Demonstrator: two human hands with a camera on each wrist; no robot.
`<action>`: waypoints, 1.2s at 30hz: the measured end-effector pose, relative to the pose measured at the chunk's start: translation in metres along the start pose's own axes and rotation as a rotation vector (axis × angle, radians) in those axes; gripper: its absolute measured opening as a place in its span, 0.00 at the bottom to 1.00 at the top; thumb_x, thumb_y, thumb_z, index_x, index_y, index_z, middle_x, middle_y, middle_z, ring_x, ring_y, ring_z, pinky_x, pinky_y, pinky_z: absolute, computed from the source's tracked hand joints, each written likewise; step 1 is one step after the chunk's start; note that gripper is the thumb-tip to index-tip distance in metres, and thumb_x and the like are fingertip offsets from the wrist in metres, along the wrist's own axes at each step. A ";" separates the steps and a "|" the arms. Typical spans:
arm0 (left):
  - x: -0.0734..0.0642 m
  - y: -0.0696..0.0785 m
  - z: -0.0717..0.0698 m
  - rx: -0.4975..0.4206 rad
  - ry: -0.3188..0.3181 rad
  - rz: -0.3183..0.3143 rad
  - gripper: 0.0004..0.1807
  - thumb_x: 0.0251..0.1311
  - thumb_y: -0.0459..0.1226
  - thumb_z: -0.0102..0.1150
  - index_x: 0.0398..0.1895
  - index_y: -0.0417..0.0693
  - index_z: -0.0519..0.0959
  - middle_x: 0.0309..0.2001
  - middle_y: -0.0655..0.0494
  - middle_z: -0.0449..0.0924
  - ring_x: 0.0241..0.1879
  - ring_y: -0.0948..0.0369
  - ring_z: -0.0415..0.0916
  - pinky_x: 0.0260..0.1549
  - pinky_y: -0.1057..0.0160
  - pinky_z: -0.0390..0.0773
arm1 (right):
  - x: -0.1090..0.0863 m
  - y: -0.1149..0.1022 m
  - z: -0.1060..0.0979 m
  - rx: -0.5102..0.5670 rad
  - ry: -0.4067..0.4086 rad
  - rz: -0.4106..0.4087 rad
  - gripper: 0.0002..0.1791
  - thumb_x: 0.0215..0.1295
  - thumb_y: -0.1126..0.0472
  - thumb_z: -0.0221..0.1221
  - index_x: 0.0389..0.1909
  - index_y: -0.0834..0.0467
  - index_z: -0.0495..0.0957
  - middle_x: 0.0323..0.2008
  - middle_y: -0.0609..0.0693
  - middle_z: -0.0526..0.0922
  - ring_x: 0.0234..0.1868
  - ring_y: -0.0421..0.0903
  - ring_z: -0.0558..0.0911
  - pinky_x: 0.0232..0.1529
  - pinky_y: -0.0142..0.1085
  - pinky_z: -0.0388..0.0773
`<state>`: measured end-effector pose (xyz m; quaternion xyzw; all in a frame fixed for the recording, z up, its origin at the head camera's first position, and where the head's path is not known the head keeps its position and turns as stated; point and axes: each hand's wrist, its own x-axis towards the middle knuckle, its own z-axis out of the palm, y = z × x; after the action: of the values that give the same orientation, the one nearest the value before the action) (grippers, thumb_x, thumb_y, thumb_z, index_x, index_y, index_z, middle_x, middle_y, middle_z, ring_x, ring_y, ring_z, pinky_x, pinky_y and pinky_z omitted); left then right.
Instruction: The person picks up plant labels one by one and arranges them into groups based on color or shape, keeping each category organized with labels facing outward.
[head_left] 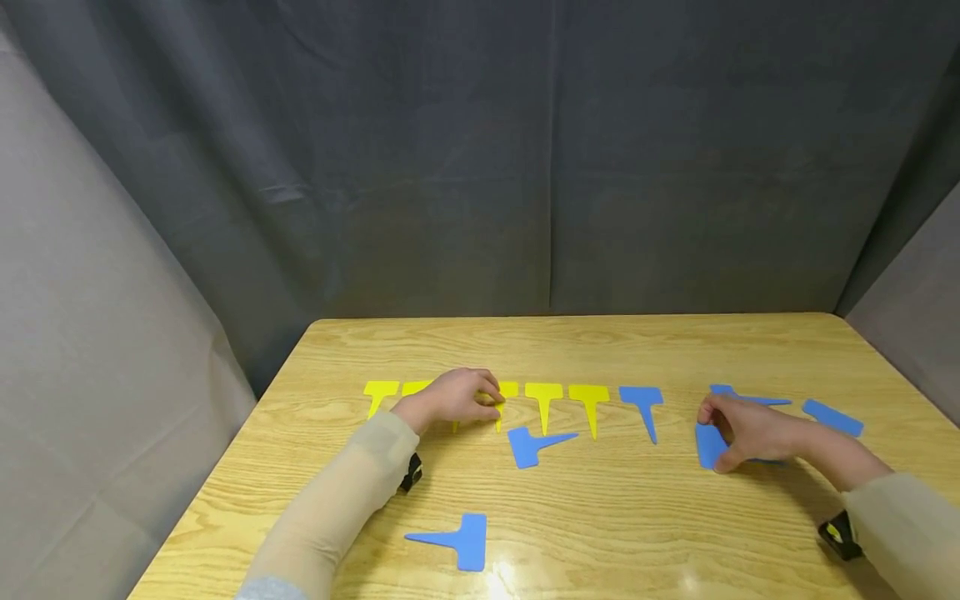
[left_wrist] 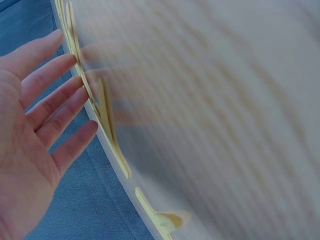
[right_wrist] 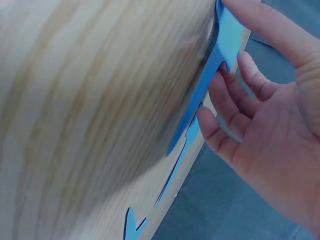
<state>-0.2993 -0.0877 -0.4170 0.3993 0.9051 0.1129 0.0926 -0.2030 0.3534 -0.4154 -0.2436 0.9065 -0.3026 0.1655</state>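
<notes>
Across the bench [head_left: 600, 533], yellow T-shaped labels [head_left: 543, 392] plus one blue label [head_left: 641, 396] look aligned, my left hand [head_left: 455, 395] relaxed at that row, my right hand [head_left: 757, 429] pinching another blue label [head_left: 708, 447], with scattered blue ones [head_left: 471, 542] apparently left.

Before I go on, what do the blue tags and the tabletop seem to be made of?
Blue tags: probably thin plastic, fairly matte, by their even colour and clean edges. Tabletop: wood or printed laminate, I can't tell which; grain shows, and bright glints suggest gloss.
</notes>
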 end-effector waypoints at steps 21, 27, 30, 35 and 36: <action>-0.001 -0.003 0.003 -0.016 0.006 0.001 0.16 0.62 0.46 0.64 0.51 0.52 0.85 0.53 0.58 0.77 0.53 0.58 0.75 0.55 0.59 0.71 | -0.016 0.009 -0.017 0.192 0.235 -0.141 0.12 0.67 0.73 0.56 0.49 0.72 0.72 0.35 0.58 0.74 0.21 0.48 0.73 0.18 0.39 0.72; 0.000 -0.001 0.002 -0.014 0.008 0.003 0.16 0.62 0.46 0.64 0.50 0.52 0.85 0.53 0.58 0.76 0.52 0.58 0.75 0.55 0.59 0.71 | -0.013 0.007 -0.025 0.187 0.331 0.042 0.18 0.67 0.68 0.59 0.54 0.73 0.72 0.40 0.60 0.75 0.26 0.43 0.79 0.28 0.38 0.81; 0.001 -0.002 0.002 -0.013 0.006 0.000 0.16 0.62 0.46 0.64 0.50 0.53 0.85 0.54 0.58 0.76 0.52 0.58 0.75 0.55 0.59 0.71 | -0.010 0.008 -0.030 0.240 0.333 0.115 0.23 0.68 0.65 0.59 0.58 0.74 0.69 0.46 0.65 0.74 0.34 0.42 0.82 0.36 0.40 0.83; 0.002 -0.002 0.002 -0.009 0.000 -0.009 0.16 0.62 0.46 0.64 0.51 0.53 0.84 0.54 0.58 0.76 0.53 0.58 0.74 0.56 0.58 0.71 | 0.001 0.015 -0.032 0.292 0.359 0.186 0.26 0.70 0.63 0.58 0.60 0.77 0.64 0.49 0.69 0.71 0.36 0.40 0.83 0.40 0.40 0.82; 0.002 -0.002 0.003 -0.010 -0.001 -0.009 0.16 0.62 0.46 0.64 0.51 0.53 0.84 0.55 0.58 0.76 0.53 0.58 0.74 0.56 0.58 0.71 | 0.004 0.018 -0.031 0.297 0.367 0.196 0.26 0.70 0.63 0.58 0.60 0.77 0.64 0.49 0.69 0.71 0.36 0.40 0.83 0.40 0.40 0.82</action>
<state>-0.3010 -0.0872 -0.4200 0.3948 0.9063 0.1165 0.0956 -0.2259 0.3783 -0.4038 -0.0684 0.8863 -0.4541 0.0606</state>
